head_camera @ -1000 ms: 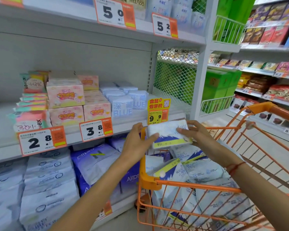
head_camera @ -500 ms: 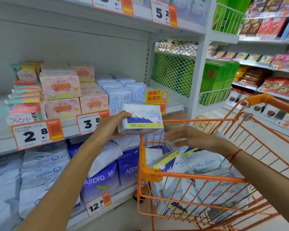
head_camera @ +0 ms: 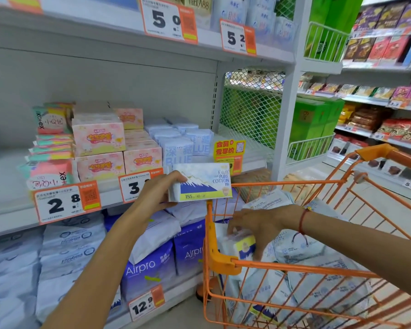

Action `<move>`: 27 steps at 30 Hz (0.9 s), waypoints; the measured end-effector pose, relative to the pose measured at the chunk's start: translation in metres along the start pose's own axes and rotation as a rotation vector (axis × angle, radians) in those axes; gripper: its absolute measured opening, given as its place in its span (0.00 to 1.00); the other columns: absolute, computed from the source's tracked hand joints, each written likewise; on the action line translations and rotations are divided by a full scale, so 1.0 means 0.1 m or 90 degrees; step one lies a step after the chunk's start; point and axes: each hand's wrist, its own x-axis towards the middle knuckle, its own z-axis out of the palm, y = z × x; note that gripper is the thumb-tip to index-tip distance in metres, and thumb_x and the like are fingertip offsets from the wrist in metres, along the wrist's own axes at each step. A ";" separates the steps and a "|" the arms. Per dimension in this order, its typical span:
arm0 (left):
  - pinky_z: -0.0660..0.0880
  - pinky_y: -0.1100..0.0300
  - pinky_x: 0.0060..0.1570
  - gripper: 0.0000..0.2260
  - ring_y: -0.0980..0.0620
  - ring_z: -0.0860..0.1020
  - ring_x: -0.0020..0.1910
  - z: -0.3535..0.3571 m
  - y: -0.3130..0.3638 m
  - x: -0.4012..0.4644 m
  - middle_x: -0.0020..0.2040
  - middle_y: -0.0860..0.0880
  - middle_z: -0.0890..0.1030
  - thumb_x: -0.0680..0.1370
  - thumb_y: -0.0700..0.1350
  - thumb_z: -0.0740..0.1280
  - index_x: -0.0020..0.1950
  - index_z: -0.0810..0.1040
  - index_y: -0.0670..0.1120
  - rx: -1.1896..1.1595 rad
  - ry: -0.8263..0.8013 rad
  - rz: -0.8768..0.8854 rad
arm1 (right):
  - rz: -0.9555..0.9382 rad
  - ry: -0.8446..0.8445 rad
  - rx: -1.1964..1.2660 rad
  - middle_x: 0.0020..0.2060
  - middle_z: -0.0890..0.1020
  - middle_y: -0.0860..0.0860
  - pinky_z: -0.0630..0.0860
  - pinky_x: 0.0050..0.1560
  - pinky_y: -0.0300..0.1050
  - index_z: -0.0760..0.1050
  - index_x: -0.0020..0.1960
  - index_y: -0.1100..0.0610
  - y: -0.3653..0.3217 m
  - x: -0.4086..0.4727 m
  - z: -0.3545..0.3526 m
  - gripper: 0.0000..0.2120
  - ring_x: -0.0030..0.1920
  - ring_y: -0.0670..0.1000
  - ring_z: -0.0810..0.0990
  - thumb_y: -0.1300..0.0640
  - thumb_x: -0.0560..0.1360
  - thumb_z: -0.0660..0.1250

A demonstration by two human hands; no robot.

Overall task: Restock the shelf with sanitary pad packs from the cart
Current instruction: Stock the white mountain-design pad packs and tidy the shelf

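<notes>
The left hand (head_camera: 160, 194) grips a pack (head_camera: 201, 182) by its left end, thumb under and fingers curled over the top, and holds it in the air just in front of the shelf (head_camera: 14, 210) edge, near the price tags and level with the blue packs (head_camera: 184, 148). The right hand (head_camera: 259, 225) is down in the front left corner of the cart (head_camera: 223, 260), fingers closing round a second pack (head_camera: 243, 244); how firm that hold is I cannot tell, since the hand covers most of it.

The step in hand, as I judge it, is setting the first pack on the shelf while the other hand fetches the next. The bare stretch of shelf lies toward its right end, beside the blue packs and behind the yellow sign (head_camera: 229, 150), so that looks the likely place. To do it well, carry the pack over the front edge clear of the tags, set it flat with the printed face outward, and push it back until it lines up with its neighbours. An end grip lets the far end sag, so steady it before letting go. Lift the second pack straight up past the cart rim.
</notes>
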 end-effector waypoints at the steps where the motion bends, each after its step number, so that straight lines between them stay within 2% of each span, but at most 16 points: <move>1: 0.76 0.50 0.59 0.10 0.45 0.80 0.49 -0.02 -0.01 0.00 0.53 0.41 0.82 0.72 0.46 0.69 0.51 0.77 0.44 -0.020 -0.012 -0.001 | 0.010 0.048 0.061 0.65 0.66 0.51 0.68 0.65 0.51 0.61 0.70 0.53 0.02 -0.06 -0.01 0.38 0.64 0.53 0.66 0.47 0.67 0.76; 3: 0.75 0.51 0.56 0.11 0.47 0.79 0.45 -0.05 -0.04 0.00 0.50 0.42 0.82 0.67 0.48 0.69 0.47 0.76 0.46 -0.066 -0.023 0.006 | 0.050 0.164 0.280 0.65 0.69 0.49 0.69 0.66 0.50 0.62 0.69 0.53 0.07 -0.22 -0.05 0.37 0.64 0.51 0.70 0.47 0.67 0.76; 4: 0.75 0.52 0.55 0.12 0.47 0.78 0.43 -0.07 -0.05 0.00 0.48 0.44 0.81 0.65 0.48 0.69 0.46 0.76 0.47 -0.086 -0.020 0.010 | 0.037 0.224 0.427 0.64 0.74 0.49 0.71 0.65 0.50 0.65 0.68 0.51 0.11 -0.30 -0.06 0.33 0.63 0.50 0.73 0.49 0.68 0.76; 6: 0.75 0.53 0.54 0.13 0.48 0.78 0.42 -0.10 -0.07 0.00 0.45 0.46 0.80 0.63 0.49 0.67 0.46 0.75 0.49 -0.122 -0.007 0.015 | 0.009 0.325 0.694 0.57 0.82 0.49 0.76 0.61 0.52 0.68 0.64 0.46 0.21 -0.38 -0.02 0.27 0.57 0.50 0.81 0.51 0.68 0.75; 8: 0.75 0.54 0.55 0.12 0.49 0.78 0.42 -0.12 -0.07 0.01 0.44 0.47 0.80 0.63 0.49 0.66 0.45 0.75 0.50 -0.150 0.001 0.023 | 0.036 0.371 0.858 0.53 0.84 0.51 0.78 0.57 0.53 0.67 0.65 0.47 0.27 -0.38 0.04 0.30 0.53 0.53 0.83 0.48 0.66 0.73; 10: 0.75 0.54 0.55 0.10 0.49 0.77 0.41 -0.13 -0.08 0.02 0.43 0.48 0.80 0.65 0.49 0.66 0.45 0.74 0.50 -0.164 0.007 0.026 | 0.069 0.397 0.964 0.53 0.84 0.53 0.78 0.57 0.53 0.68 0.66 0.48 0.31 -0.36 0.09 0.32 0.53 0.55 0.83 0.43 0.65 0.71; 13: 0.75 0.53 0.55 0.02 0.49 0.77 0.41 -0.14 -0.08 0.06 0.43 0.47 0.79 0.74 0.46 0.64 0.46 0.74 0.50 -0.171 0.017 0.024 | 0.085 0.465 1.013 0.50 0.85 0.51 0.80 0.49 0.48 0.70 0.64 0.47 0.28 -0.35 0.05 0.26 0.50 0.53 0.84 0.39 0.70 0.67; 17: 0.76 0.56 0.47 0.01 0.49 0.78 0.41 -0.13 -0.09 0.06 0.44 0.47 0.80 0.77 0.45 0.63 0.46 0.74 0.49 -0.163 0.029 0.025 | 0.070 0.535 1.029 0.42 0.86 0.48 0.79 0.39 0.43 0.73 0.58 0.47 0.14 -0.37 -0.10 0.18 0.42 0.48 0.84 0.38 0.75 0.60; 19: 0.75 0.57 0.44 0.01 0.49 0.78 0.41 -0.13 -0.09 0.04 0.45 0.47 0.80 0.77 0.45 0.63 0.46 0.74 0.49 -0.165 0.031 0.029 | 0.027 0.551 1.060 0.41 0.86 0.49 0.80 0.42 0.45 0.74 0.57 0.50 0.08 -0.44 -0.20 0.16 0.41 0.49 0.84 0.41 0.75 0.62; 23: 0.75 0.57 0.45 0.03 0.48 0.78 0.43 -0.14 -0.10 0.00 0.47 0.46 0.80 0.77 0.46 0.63 0.48 0.74 0.49 -0.161 0.024 0.028 | -0.037 0.520 1.110 0.31 0.83 0.51 0.79 0.56 0.54 0.73 0.50 0.59 -0.03 -0.62 -0.36 0.10 0.37 0.51 0.83 0.53 0.74 0.67; 25: 0.75 0.56 0.47 0.04 0.48 0.78 0.44 -0.16 -0.10 -0.02 0.47 0.46 0.80 0.76 0.47 0.63 0.50 0.74 0.49 -0.164 0.022 0.030 | -0.049 0.499 1.126 0.37 0.84 0.53 0.80 0.55 0.53 0.75 0.46 0.58 -0.10 -0.68 -0.40 0.07 0.41 0.53 0.83 0.55 0.72 0.68; 27: 0.75 0.57 0.46 0.04 0.48 0.78 0.44 -0.17 -0.10 -0.03 0.47 0.47 0.80 0.76 0.48 0.63 0.50 0.74 0.50 -0.170 0.034 0.039 | -0.068 0.493 1.186 0.44 0.82 0.57 0.82 0.49 0.53 0.76 0.46 0.57 -0.15 -0.70 -0.43 0.08 0.46 0.57 0.82 0.56 0.69 0.70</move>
